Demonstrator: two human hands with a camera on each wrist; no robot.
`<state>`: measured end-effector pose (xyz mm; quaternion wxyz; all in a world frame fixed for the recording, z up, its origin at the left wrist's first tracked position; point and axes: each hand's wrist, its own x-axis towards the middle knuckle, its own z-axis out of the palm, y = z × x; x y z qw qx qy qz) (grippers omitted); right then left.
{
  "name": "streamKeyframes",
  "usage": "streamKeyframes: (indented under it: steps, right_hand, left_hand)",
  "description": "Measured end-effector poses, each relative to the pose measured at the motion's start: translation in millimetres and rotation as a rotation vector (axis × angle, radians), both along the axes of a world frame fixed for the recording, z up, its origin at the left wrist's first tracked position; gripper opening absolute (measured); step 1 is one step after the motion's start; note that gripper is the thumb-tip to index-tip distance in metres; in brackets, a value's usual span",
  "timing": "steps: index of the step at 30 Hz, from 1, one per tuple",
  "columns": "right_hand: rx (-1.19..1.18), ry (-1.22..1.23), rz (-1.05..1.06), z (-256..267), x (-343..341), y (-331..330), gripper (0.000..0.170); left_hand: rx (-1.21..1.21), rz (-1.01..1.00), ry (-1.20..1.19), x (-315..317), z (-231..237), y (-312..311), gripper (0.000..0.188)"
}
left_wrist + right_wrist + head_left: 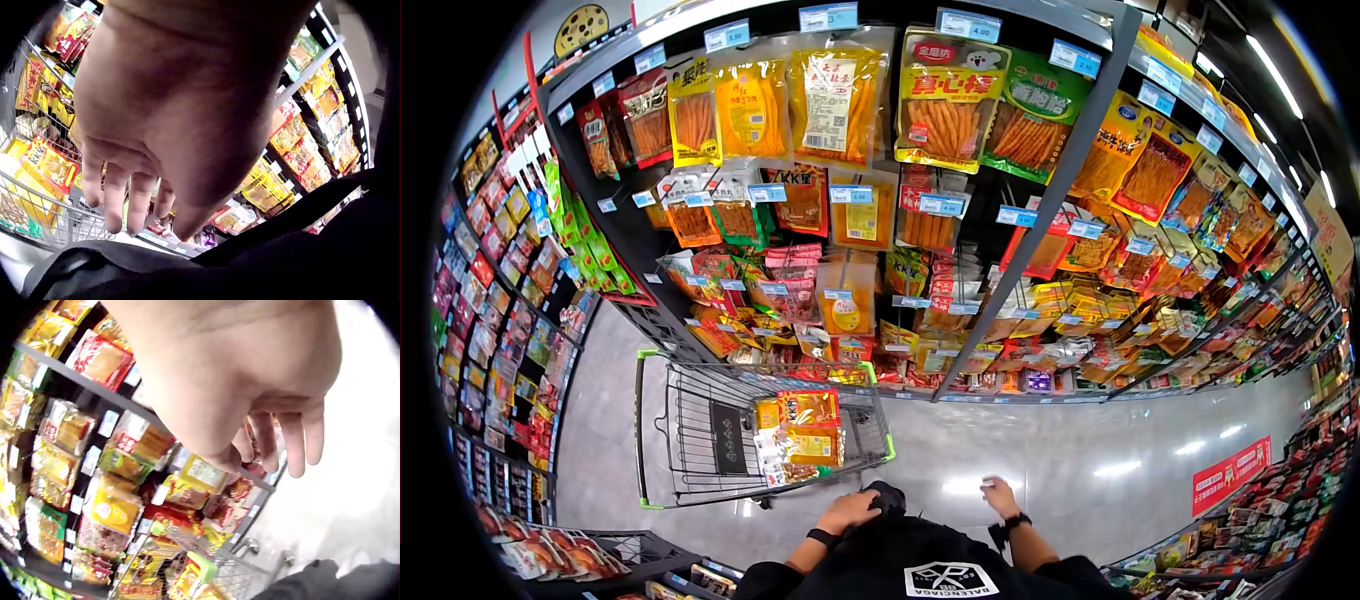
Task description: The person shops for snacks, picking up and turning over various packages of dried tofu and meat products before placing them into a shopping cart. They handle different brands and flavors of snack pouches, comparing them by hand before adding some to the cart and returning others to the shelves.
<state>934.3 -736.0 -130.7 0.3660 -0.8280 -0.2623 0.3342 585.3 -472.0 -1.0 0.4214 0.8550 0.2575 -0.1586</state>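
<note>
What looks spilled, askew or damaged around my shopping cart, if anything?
Nothing stands out. The snack packets lie piled inside the upright shopping cart with no obvious tear. The bright patches on the grey floor look like reflected ceiling lights, not spills. The far-left rack packets are too small to check for damage.

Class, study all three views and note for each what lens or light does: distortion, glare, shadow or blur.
Head: fisheye bowing of the shelving, black corners, bright glare patches on the floor; left wrist: the left hand is in shadow against brighter packets; right wrist: the floor is washed out nearly white, the packets look soft.
</note>
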Motion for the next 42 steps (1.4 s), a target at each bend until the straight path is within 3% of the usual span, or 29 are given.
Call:
streamKeyframes:
  steps: [3, 5, 8, 10, 12, 13, 14, 16, 17, 18, 19, 21, 23, 24, 28, 31, 33, 35, 37, 39, 42]
  right_hand:
    - [0.167, -0.02, 0.09, 53, 13, 108, 0.034]
    - [0.262, 0.134, 0.142, 77, 14, 167, 0.033]
    - [0.201, 0.122, 0.182, 142, 10, 243, 0.04]
    - [0.575, -0.025, 0.235, 148, 27, 291, 0.047]
    - [0.469, 0.19, 0.106, 225, 44, 335, 0.06]
    - [0.635, -0.18, 0.087, 218, 66, 365, 0.063]
    - [0.682, 0.011, 0.004, 238, 84, 390, 0.07]
    - [0.889, -0.045, -0.063, 293, 107, 432, 0.082]
    - [0.794, -0.263, -0.101, 284, 134, 457, 0.088]
    - [0.882, -0.064, -0.116, 298, 147, 477, 0.095]
    - [0.82, -0.063, -0.114, 314, 160, 489, 0.098]
    - [0.762, -0.238, -0.153, 292, 196, 527, 0.1]
    - [0.905, -0.142, -0.086, 277, 221, 561, 0.102]
    - [0.874, -0.125, -0.099, 290, 218, 561, 0.101]
    - [0.938, -0.141, -0.092, 245, 238, 594, 0.093]
    - [0.889, -0.078, -0.171, 287, 213, 566, 0.087]
    - [0.863, -0.108, -0.19, 287, 214, 561, 0.082]
    - [0.685, -0.296, 0.053, 286, 220, 556, 0.08]
    - [0.783, -0.162, 0.089, 285, 221, 560, 0.077]
    - [0.955, 0.13, 0.148, 287, 220, 562, 0.074]
    - [0.992, 0.116, 0.163, 278, 224, 576, 0.071]
  left_hand:
    - [0.079, 0.062, -0.008, 5, -4, 18, 0.054]
    - [-0.004, 0.142, 0.002, 8, -8, 31, 0.055]
    - [0.074, 0.343, -0.135, 11, 0, 50, 0.051]
    - [0.083, 0.402, -0.064, 11, 15, 60, 0.052]
    - [0.095, 0.49, -0.008, 5, 14, 66, 0.053]
    - [0.102, 0.5, 0.003, 0, 12, 68, 0.053]
    - [0.114, 0.57, -0.029, -6, 13, 68, 0.052]
    - [0.178, 0.704, -0.073, -18, 5, 62, 0.051]
    - [0.19, 0.714, -0.056, -21, 8, 58, 0.051]
    - [0.171, 0.762, 0.0, -24, 9, 54, 0.051]
    - [0.151, 0.813, 0.054, -24, 13, 50, 0.052]
    - [0.113, 0.865, 0.148, -21, 21, 41, 0.052]
    - [0.122, 0.961, 0.178, -9, 28, 25, 0.052]
    - [0.143, 1.021, 0.154, 0, 30, 16, 0.055]
    - [-0.015, 1.225, 0.005, 47, 36, -20, 0.049]
    - [-0.027, 1.26, -0.055, 85, 36, -42, 0.047]
    - [-0.046, 1.294, -0.053, 105, 33, -52, 0.047]
    - [-0.036, 1.305, -0.06, 124, 33, -58, 0.047]
    - [-0.033, 1.332, -0.058, 143, 35, -59, 0.046]
    - [-0.013, 1.332, -0.056, 155, 36, -63, 0.045]
    - [0.005, 1.35, -0.105, 165, 30, -65, 0.044]
